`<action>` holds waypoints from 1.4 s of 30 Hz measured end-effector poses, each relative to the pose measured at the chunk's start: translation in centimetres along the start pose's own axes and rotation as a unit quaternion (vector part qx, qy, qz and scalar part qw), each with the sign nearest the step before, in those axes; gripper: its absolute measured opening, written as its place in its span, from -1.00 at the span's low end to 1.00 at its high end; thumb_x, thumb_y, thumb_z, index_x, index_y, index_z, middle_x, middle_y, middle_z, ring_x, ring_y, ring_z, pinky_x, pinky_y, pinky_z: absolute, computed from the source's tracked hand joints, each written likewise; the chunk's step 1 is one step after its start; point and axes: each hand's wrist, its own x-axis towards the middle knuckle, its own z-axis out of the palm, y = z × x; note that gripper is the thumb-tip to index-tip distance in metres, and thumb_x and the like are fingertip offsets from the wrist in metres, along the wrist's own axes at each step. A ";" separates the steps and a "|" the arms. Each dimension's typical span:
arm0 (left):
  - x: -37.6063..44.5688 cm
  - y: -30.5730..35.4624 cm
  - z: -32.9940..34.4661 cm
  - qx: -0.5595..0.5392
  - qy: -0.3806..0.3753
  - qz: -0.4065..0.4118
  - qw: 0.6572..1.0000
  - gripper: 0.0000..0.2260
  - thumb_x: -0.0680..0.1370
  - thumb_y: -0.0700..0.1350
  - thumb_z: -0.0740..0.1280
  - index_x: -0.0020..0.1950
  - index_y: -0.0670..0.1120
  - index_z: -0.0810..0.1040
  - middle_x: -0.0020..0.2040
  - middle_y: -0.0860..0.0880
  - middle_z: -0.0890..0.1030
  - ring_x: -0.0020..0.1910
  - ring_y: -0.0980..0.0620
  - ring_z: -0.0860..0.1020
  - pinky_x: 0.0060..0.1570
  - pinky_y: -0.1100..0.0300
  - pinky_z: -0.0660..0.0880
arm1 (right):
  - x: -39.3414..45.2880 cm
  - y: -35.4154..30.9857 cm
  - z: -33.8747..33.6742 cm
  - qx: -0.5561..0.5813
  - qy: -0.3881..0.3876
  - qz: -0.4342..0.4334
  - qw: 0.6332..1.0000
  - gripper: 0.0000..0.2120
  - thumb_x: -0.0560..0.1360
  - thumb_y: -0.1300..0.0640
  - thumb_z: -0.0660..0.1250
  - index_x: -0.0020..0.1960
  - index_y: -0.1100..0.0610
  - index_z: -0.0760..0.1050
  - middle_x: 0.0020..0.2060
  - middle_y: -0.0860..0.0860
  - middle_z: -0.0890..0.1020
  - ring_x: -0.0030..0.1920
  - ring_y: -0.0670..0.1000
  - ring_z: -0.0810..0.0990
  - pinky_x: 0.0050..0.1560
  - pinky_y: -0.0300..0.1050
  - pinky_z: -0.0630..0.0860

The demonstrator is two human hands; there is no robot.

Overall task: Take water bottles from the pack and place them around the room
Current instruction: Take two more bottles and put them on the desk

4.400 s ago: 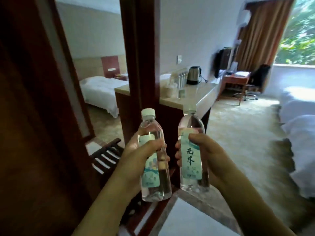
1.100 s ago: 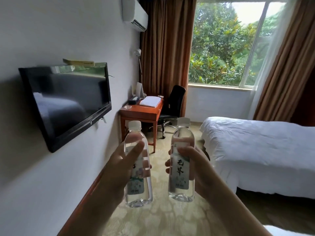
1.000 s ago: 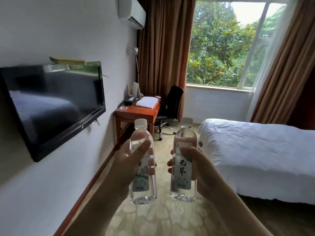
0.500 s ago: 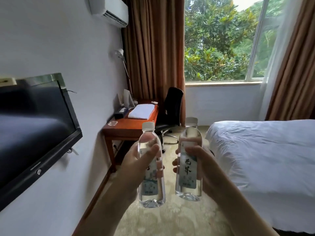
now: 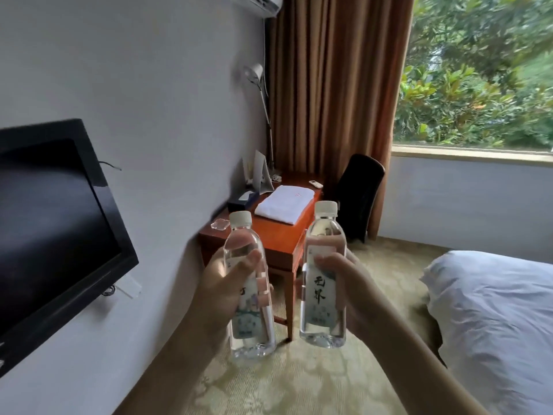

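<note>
I carry two clear, full water bottles upright in front of me, each with a white cap and a pale green label. My left hand (image 5: 220,292) grips the left bottle (image 5: 250,333) around its middle, thumb across the front. My right hand (image 5: 351,290) grips the right bottle (image 5: 321,304) the same way, its label with dark characters facing me. The bottles stand side by side, a small gap between them. The pack is not in view.
An orange wooden desk (image 5: 278,238) stands ahead against the left wall, with a folded white towel (image 5: 285,205), a tissue box and a glass ashtray. A black chair (image 5: 359,199) sits beside it. A wall television (image 5: 51,229) hangs left; a white bed (image 5: 496,319) lies right.
I have walked from the entrance along the wall toward the window. The desk has grown nearer, and the television has slid off to the left. Both hands hold their bottles as before.
</note>
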 end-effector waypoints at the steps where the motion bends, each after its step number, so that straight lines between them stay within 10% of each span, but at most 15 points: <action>1: 2.6 -0.9 0.0 0.005 0.004 0.002 1.000 -0.53 0.36 0.04 0.49 0.23 0.00 0.49 -0.09 -0.18 0.61 -0.26 -0.11 0.61 -0.32 0.08 0.63 | 2.6 0.5 -0.6 -0.008 0.001 0.006 1.000 -0.62 0.35 0.14 0.35 0.14 0.21 0.46 -0.20 0.15 0.58 -0.28 0.06 0.64 -0.27 -0.03 0.60; 19: 47.4 -9.8 11.9 -0.031 -0.127 -0.035 0.991 -0.65 0.43 0.02 0.43 0.17 -0.03 0.51 -0.21 -0.07 0.59 -0.27 -0.02 0.63 -0.24 0.08 0.61 | 40.6 -0.1 -21.5 0.015 0.055 0.021 0.998 -0.50 0.25 0.04 0.43 0.13 0.22 0.47 -0.22 0.12 0.62 -0.24 0.10 0.62 -0.18 0.03 0.60; 29: 64.5 -13.3 13.4 0.046 0.089 -0.024 0.995 -0.62 0.39 0.03 0.52 0.15 -0.01 0.56 -0.06 -0.07 0.68 -0.02 -0.11 0.68 -0.02 0.02 0.62 | 64.5 3.8 -30.0 0.020 -0.064 0.108 0.992 -0.51 0.22 -0.06 0.44 0.08 0.12 0.49 -0.17 0.08 0.60 -0.16 0.09 0.65 -0.04 0.12 0.57; 42: 71.6 -12.0 -0.1 0.056 0.388 0.016 0.920 -0.73 0.50 -0.23 0.43 0.18 -0.13 0.52 -0.14 -0.09 0.71 -0.11 -0.11 0.70 -0.13 0.01 0.65 | 84.4 10.5 -17.2 -0.008 -0.375 0.139 0.916 -0.55 0.22 0.07 0.39 0.09 0.14 0.52 -0.12 0.09 0.61 -0.08 0.13 0.60 0.00 0.13 0.54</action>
